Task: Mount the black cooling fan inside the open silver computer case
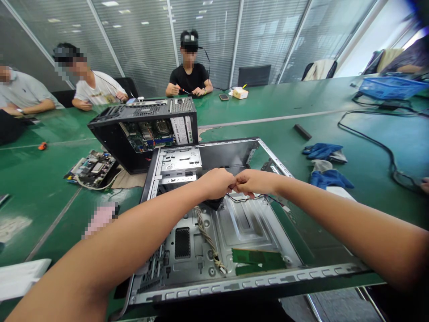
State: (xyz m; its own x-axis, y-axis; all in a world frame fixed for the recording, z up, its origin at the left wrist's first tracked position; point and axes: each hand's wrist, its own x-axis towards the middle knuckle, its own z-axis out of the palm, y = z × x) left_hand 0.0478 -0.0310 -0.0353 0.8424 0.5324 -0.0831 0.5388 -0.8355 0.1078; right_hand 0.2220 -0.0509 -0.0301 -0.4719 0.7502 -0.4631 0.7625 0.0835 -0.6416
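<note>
My left hand (219, 182) and my right hand (250, 182) meet over the middle of an open metal computer case (187, 290) lying on its side. Both are closed, fingertips pinched together, and whatever is between them is hidden. Just below my left hand a black part (214, 204) shows, mostly covered. A thin twisted cable (239, 200) passes under my right hand and ends in a connector (285, 208) on the right. Inside the case lie a braided beige cable bundle (208, 237) and green memory sticks (256, 256).
Behind stands a second computer case (117, 143) with its motherboard visible. A loose motherboard (95, 169) lies left. On the right are blue gloves (330, 176), a black bar (302, 132), a black cable (372, 138) and a blue basket (389, 88). People sit across the green table (268, 120).
</note>
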